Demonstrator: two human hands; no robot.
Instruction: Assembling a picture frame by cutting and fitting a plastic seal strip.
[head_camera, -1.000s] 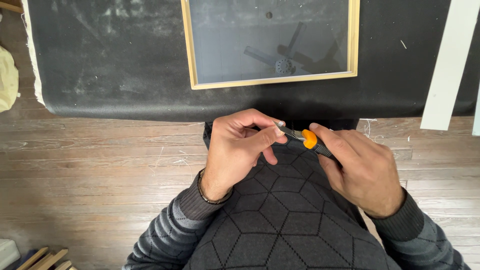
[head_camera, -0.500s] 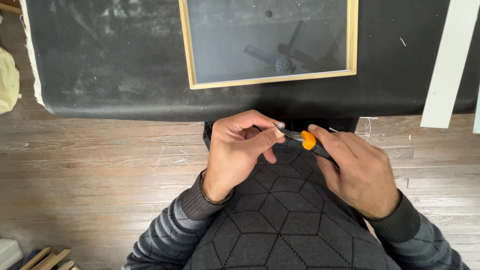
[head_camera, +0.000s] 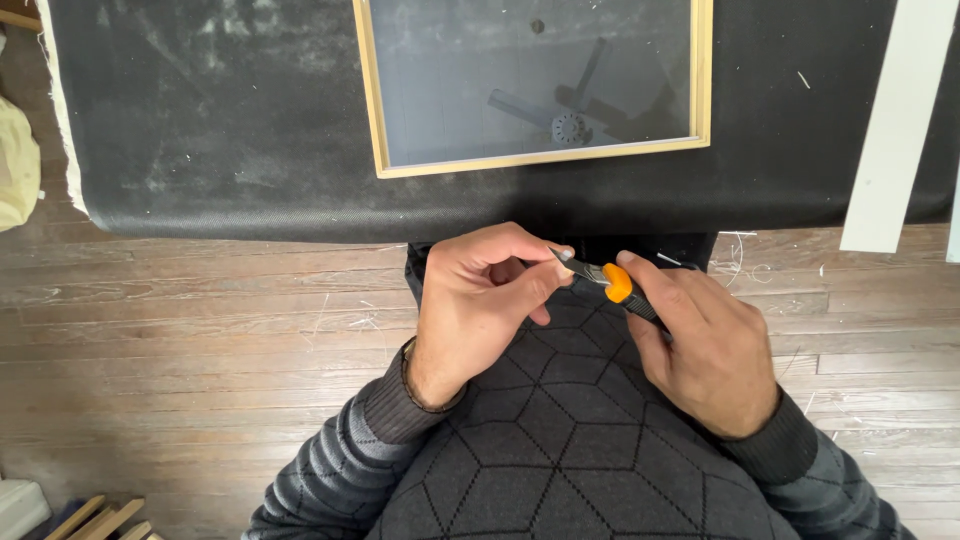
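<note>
- The right hand (head_camera: 705, 350) grips a utility knife (head_camera: 612, 283) with an orange slider.
- The left hand (head_camera: 478, 300) pinches the knife's tip.
- Beyond the hands, a wooden frame (head_camera: 535, 163) lies on black fabric (head_camera: 230, 130) spread over the wood floor (head_camera: 190, 340).
- A white board (head_camera: 890, 130) lies at the right.

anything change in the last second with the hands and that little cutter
Almost nothing. The right hand still grips the orange-and-black utility knife, and the left hand still pinches at its blade tip, in the same place above the lap. The wooden frame and black cloth stayed put.
</note>
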